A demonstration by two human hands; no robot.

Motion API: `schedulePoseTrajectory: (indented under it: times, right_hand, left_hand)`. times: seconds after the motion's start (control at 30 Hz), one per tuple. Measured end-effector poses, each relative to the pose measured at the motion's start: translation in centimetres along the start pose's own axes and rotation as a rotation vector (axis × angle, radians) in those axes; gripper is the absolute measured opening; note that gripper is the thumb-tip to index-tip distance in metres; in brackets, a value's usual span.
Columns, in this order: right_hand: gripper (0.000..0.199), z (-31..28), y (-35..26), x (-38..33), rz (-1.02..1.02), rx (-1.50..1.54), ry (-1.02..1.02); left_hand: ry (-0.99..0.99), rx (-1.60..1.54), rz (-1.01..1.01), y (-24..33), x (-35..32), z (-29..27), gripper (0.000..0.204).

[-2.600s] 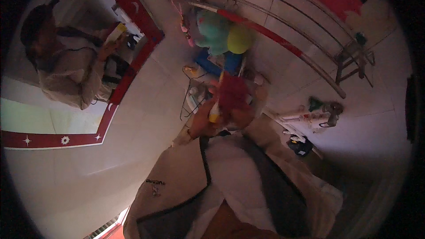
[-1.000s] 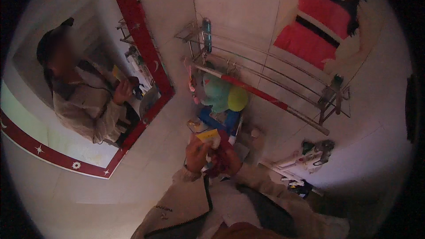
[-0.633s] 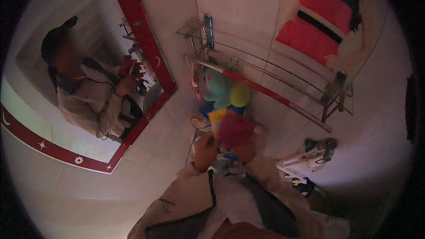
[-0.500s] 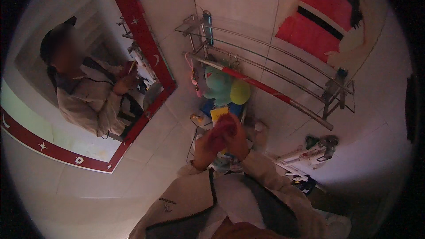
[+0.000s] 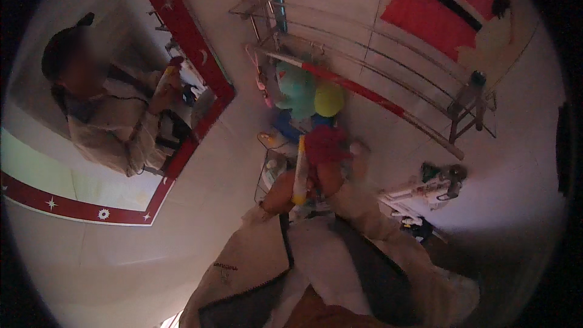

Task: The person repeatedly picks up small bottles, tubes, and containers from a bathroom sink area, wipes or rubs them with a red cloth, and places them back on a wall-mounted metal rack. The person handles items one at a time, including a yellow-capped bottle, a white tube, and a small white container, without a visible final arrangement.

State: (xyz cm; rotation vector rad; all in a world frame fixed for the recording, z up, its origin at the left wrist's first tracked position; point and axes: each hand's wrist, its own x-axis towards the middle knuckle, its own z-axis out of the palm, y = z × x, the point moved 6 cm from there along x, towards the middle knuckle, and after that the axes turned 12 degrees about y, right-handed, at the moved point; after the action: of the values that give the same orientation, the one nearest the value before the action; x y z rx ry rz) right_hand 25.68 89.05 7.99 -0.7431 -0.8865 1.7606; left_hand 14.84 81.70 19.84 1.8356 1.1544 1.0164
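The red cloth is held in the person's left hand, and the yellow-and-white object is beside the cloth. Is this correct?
Not quite: the head view shows the red cloth held in the right hand, not the left hand. The yellow-and-white object is beside the cloth, as you say.

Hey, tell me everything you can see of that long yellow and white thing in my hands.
The yellow and white thing is long and narrow from this angle, pale along the middle with yellow toward both ends. It looks smooth; the material and any opening can't be made out. It runs nearly up and down the picture, in front of your torso. Your left hand grips its lower part, and the red cloth is at its right side; blur hides whether they touch.
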Motion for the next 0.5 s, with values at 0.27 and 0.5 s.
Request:
schedulePoseTrajectory:
  times: [0.27, 0.5]
  right_hand:
    - [0.028, 2.9, -6.9, 1.9, -1.017, -1.185, 0.153]
    - [0.045, 9.7, -11.9, -2.2, -1.053, -1.199, -0.055]
  left_hand:
    - [0.511, -0.367, -0.418, -5.2, -1.8, 1.5, 0.047]
    - [0.302, -0.638, -0.436, -11.0, -1.2, 3.1, 0.034]
